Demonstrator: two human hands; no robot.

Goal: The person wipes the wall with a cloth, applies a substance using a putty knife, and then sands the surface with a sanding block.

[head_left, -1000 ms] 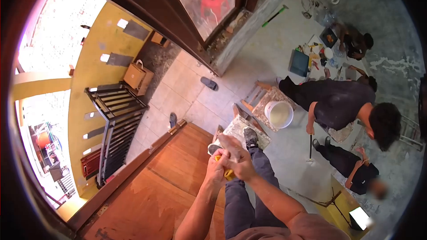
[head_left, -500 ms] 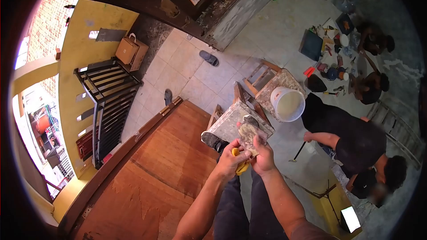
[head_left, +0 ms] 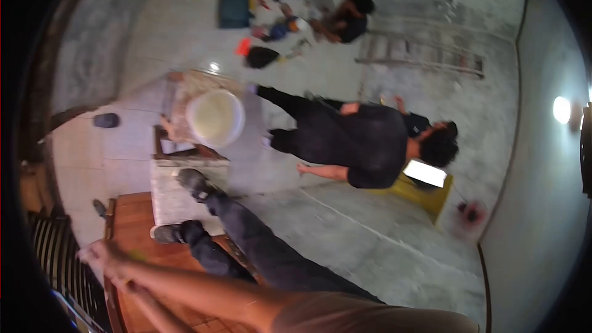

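- Right hand and left hand: close together, eight o'clock; blur hides their grip.
- Bucket on stool, ten o'clock.

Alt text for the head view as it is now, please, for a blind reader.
The camera wearer stands on a splattered stool, right hand and left hand blurred and close together near brown wooden boards. A white bucket sits on another stool; beyond it are a person in dark clothes and a ladder.
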